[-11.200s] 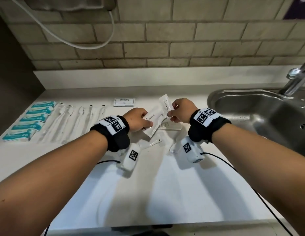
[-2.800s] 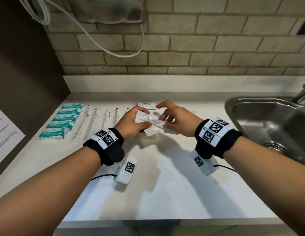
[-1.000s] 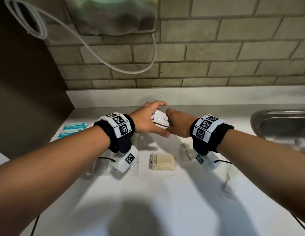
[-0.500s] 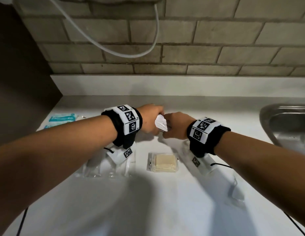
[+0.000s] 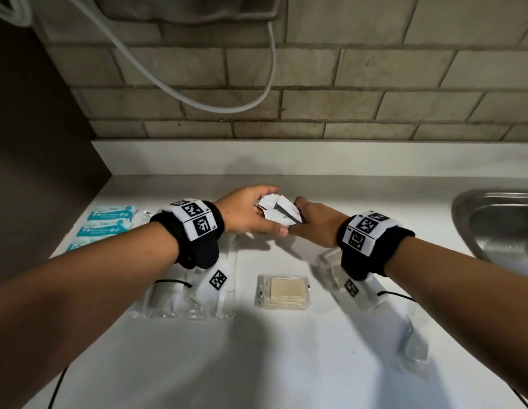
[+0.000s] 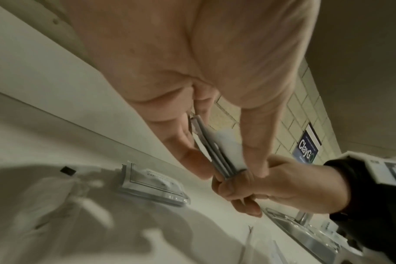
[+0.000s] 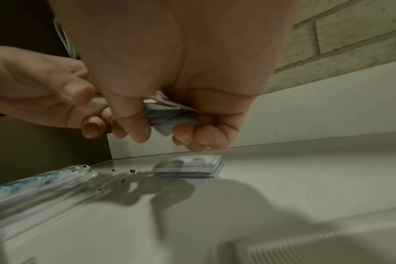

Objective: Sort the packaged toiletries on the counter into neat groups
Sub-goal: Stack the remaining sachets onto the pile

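I hold a small bundle of white sachets (image 5: 279, 212) above the back of the white counter (image 5: 286, 364), both hands on it. My left hand (image 5: 265, 215) pinches the bundle between thumb and fingers, and the left wrist view shows the sachets' stacked edges (image 6: 217, 151). My right hand (image 5: 304, 219) curls round the other end (image 7: 170, 116). Below the hands a flat stack of white sachets (image 7: 190, 166) lies on the counter near the wall. Teal packets (image 5: 109, 222) lie in a column at far left.
Clear-wrapped toothbrushes (image 5: 180, 293) lie under my left wrist. A beige bar in clear wrap (image 5: 286, 292) sits mid-counter. A wrapped comb (image 5: 330, 261) lies beneath my right wrist, another clear packet (image 5: 413, 346) further right. A steel sink (image 5: 498, 225) bounds the right; the brick wall stands behind.
Both hands gathered the white sachets at mid-counter and carried them toward the back wall. In the last half second the bundle has fanned slightly between the hands; both still hold it.
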The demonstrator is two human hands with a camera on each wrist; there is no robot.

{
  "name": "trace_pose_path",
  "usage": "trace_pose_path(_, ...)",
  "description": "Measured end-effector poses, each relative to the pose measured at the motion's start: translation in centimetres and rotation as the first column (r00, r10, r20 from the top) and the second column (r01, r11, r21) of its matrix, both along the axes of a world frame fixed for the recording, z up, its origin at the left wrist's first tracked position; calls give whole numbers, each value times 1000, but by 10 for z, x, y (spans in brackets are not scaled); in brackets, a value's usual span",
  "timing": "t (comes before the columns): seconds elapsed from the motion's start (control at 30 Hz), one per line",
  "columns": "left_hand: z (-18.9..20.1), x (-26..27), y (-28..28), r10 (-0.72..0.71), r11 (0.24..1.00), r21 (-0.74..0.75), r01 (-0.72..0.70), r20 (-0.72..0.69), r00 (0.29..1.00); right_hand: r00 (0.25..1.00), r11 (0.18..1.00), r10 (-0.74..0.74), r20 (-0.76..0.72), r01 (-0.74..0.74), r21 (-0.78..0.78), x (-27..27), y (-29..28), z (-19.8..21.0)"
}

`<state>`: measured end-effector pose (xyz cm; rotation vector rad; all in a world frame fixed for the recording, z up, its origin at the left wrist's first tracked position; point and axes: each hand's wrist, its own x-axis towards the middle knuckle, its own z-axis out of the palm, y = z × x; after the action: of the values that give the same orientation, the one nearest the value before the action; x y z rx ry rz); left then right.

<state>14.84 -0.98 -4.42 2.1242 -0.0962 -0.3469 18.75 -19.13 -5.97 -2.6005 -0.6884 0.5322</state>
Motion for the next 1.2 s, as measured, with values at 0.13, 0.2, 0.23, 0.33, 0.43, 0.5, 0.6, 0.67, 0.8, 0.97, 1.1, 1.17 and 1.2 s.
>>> trace_pose_path(0.13, 3, -2, -1, 27, 1000, 13, -28, 75, 997, 999, 999, -37, 1, 37, 29, -1, -1, 5)
trace_pose_path(0.2, 5, -4, -2, 34, 999, 17, -36, 120, 992, 999, 998, -43, -2, 43, 39, -2, -1, 7)
trace_pose_path(0.23, 7, -6, -3, 38, 998, 36, -44, 152, 988, 999, 998, -44, 1, 44, 38, -3, -2, 8)
trace_pose_path(0.33, 13, -10, -2, 72, 994, 61, -87, 216, 974, 998, 998, -57, 14, 56, 40, -5, -4, 9)
trace_pose_path(0.43, 19, -14, -2, 113, 991, 41, -125, 230, 967, 997, 996, -78, 31, 76, 48, -7, -5, 12)
trace_pose_path(0.5, 22, -15, -3, 148, 988, 17, -156, 233, 961, 995, 996, -86, 53, 84, 42, -8, -4, 14)
trace_pose_path(0.6, 24, -16, -5, 195, 981, -43, -190, 219, 956, 992, 994, -104, 76, 102, 24, -8, -4, 16)
trace_pose_path(0.67, 25, -17, -7, 217, 975, -89, -203, 208, 954, 988, 993, -120, 92, 119, 25, -8, -4, 17)
trace_pose_path(0.8, 28, -16, -9, 207, 972, -139, -187, 143, 968, 982, 989, -145, 118, 140, 48, -9, -4, 19)
trace_pose_path(0.97, 29, -12, -10, 182, 977, -132, -164, 130, 975, 985, 992, -121, 123, 115, 58, -10, -5, 21)
trace_pose_path(1.1, 34, -10, -9, 205, 976, -122, -182, 218, 954, 989, 996, -73, 125, 67, 51, -10, -9, 24)
trace_pose_path(1.17, 34, -8, -8, 215, 977, -75, -202, 291, 932, 991, 997, -56, 121, 50, 53, -10, -11, 25)
trace_pose_path(1.2, 33, -7, -7, 214, 975, -13, -222, 325, 921, 992, 997, -50, 120, 44, 56, -10, -11, 25)
